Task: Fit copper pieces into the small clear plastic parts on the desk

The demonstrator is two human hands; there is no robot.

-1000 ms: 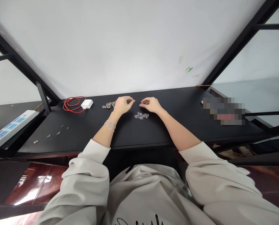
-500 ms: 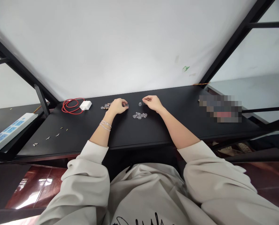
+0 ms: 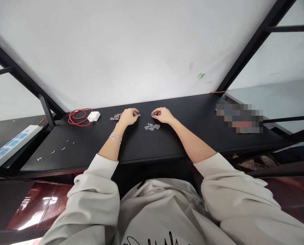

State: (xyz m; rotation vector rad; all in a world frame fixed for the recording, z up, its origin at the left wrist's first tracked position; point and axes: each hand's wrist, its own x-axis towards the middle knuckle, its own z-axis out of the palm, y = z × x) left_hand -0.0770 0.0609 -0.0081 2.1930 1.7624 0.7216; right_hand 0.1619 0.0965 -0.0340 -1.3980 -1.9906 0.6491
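Observation:
Between the thumb and fingers of my left hand (image 3: 129, 116) is a small clear piece (image 3: 139, 115). My right hand (image 3: 164, 115) pinches another small clear piece (image 3: 152, 114) at its fingertips, low over the black table (image 3: 154, 146). A little pile of clear pieces (image 3: 152, 127) lies between the hands, nearer the table's front edge. Left of my left hand, and partly hidden by it, is a second cluster of small clear and brownish pieces (image 3: 115, 117).
A white charger (image 3: 93, 116) with a coiled red cable (image 3: 76, 117) lies at the left. Several tiny bits (image 3: 63, 148) are scattered at the front left. A white power strip (image 3: 15, 144) stands beyond the left edge. A pixelated object (image 3: 240, 118) lies at the right.
My right hand has moved slightly left and down, and its fingers have closed on the clear piece that stood alone. My left hand has hardly moved.

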